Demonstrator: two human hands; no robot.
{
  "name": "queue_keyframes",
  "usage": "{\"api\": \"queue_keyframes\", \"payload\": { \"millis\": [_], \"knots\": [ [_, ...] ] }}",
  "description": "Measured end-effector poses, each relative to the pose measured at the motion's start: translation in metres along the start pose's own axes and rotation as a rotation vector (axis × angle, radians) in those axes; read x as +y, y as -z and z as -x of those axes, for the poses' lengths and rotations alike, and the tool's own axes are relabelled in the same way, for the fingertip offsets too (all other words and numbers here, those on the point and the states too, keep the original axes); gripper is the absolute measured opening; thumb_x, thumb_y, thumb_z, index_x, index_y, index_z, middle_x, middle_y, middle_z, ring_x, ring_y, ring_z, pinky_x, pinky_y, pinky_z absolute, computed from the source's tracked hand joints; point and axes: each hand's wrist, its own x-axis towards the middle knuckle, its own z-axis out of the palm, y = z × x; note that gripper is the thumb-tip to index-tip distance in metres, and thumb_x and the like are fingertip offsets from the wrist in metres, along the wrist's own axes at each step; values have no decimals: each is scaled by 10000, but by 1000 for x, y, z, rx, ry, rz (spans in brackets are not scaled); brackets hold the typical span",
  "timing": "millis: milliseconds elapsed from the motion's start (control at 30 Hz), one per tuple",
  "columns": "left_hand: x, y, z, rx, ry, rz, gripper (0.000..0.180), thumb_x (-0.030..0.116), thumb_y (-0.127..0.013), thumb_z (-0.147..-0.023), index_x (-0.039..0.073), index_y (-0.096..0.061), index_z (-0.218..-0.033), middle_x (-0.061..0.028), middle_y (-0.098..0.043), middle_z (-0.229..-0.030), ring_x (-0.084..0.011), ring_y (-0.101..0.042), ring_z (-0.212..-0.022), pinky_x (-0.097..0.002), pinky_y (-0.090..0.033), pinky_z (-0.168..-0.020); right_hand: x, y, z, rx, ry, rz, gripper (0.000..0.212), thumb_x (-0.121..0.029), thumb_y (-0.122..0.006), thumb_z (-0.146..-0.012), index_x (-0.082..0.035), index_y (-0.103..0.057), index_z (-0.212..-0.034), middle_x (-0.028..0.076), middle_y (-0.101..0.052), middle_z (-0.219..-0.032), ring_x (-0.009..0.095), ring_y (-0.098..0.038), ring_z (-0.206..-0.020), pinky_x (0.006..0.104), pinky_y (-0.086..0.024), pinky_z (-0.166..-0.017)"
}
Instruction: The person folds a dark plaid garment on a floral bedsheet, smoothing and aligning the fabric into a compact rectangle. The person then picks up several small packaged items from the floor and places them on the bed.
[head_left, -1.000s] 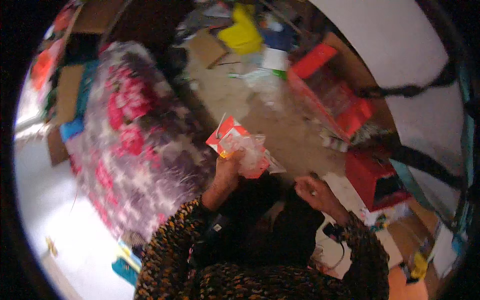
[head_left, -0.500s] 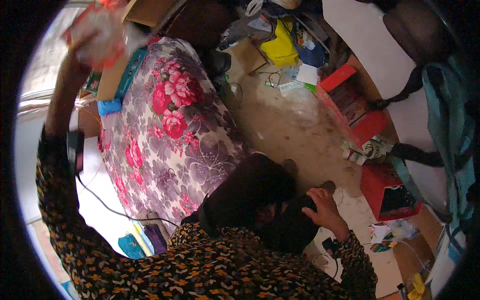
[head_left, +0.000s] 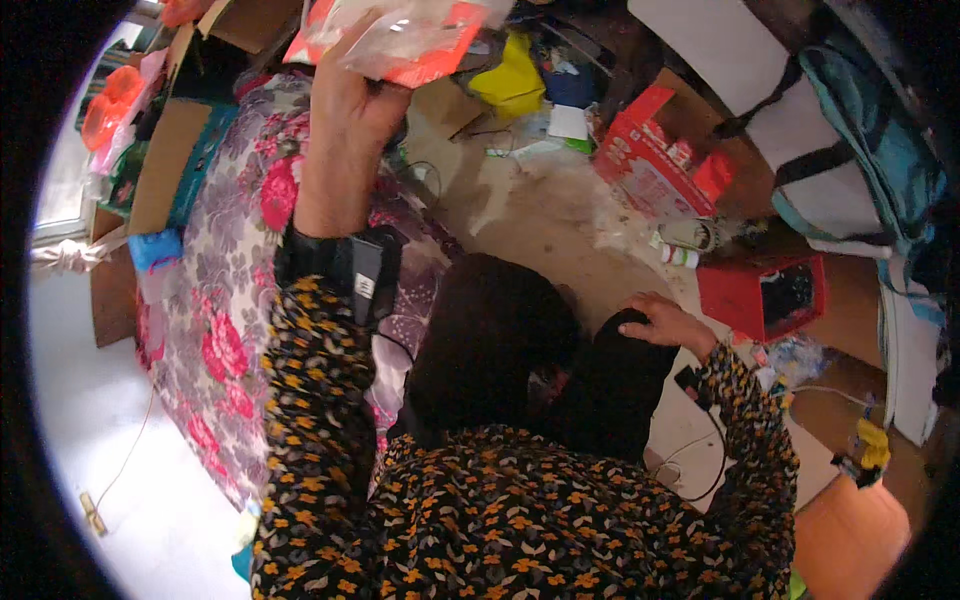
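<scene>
Up at the top edge, my left hand (head_left: 352,112) is closed on a red and white plastic packet (head_left: 432,48), partly clear and cut off by the picture's edge. My left arm reaches out over the flowered bedspread (head_left: 225,285), and a black device (head_left: 370,280) is strapped at that wrist. Resting on my dark-trousered right knee (head_left: 632,385) is my right hand (head_left: 672,325), fingers apart and holding nothing. A small black device (head_left: 690,380) with a cable sits at the right wrist.
Cardboard boxes (head_left: 165,170) stand along the bed's far left. On the right are a red and white carton (head_left: 650,165), an open red box (head_left: 735,295) and a teal-trimmed bag (head_left: 850,140). A yellow bag (head_left: 512,80) lies among clutter at the back.
My left hand has swung rightward with the packet, from the far left to the top middle. My right hand stays at my knee. The whole view has shifted a little.
</scene>
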Motion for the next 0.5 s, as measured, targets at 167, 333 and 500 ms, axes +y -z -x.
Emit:
{"api": "queue_keyframes", "payload": {
  "millis": [167,333,500],
  "knots": [
    [-58,-1,25,508,-141,6,280,102,-488,-874,-3,-492,-1134,-128,-576,-1082,-268,-581,-984,-413,-499,-842,16,24,-28,-462,-307,-71,575,-455,-590,-808,-19,-519,-1177,152,-574,-1062,267,-561,-962,356,-441,-821],
    [-125,8,13,885,-67,490,290,129,-507,-871,4,-491,-1131,-106,-571,-1082,-235,-592,-946,-372,-516,-785,52,45,-130,-230,-512,-345,509,-358,-601,-774,17,-540,-1113,83,-613,-817,183,-575,-643,301,-476,-576],
    [-161,42,19,1075,-124,396,283,125,-523,-872,3,-498,-1126,-89,-574,-1061,-211,-587,-936,-349,-511,-791,122,-20,-226,332,-692,-495,699,-462,-684,-712,34,-493,-1166,115,-602,-879,178,-579,-715,293,-456,-551]
  ]
}}
